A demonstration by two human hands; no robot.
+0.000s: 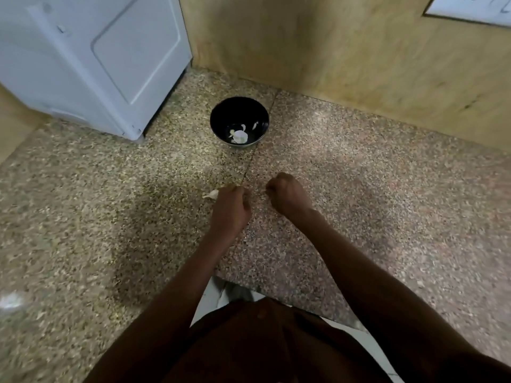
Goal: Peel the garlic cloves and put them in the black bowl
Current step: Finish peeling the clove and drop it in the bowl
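The black bowl (239, 107) stands on the speckled stone counter (359, 189), toward the back, with a few pale peeled garlic pieces (239, 136) at its bottom. My left hand (231, 208) is in front of the bowl with its fingers curled. A whitish garlic clove (211, 194) sticks out to the left from its fingertips, low over the counter. My right hand (287, 196) is just to the right of it, curled into a fist. I see nothing in the right hand, and its fingertips are turned away from view.
A white appliance (91, 56) stands at the back left, close to the bowl. A wooden wall (345, 51) runs along the back and right. The counter's front edge (276, 295) lies near my body.
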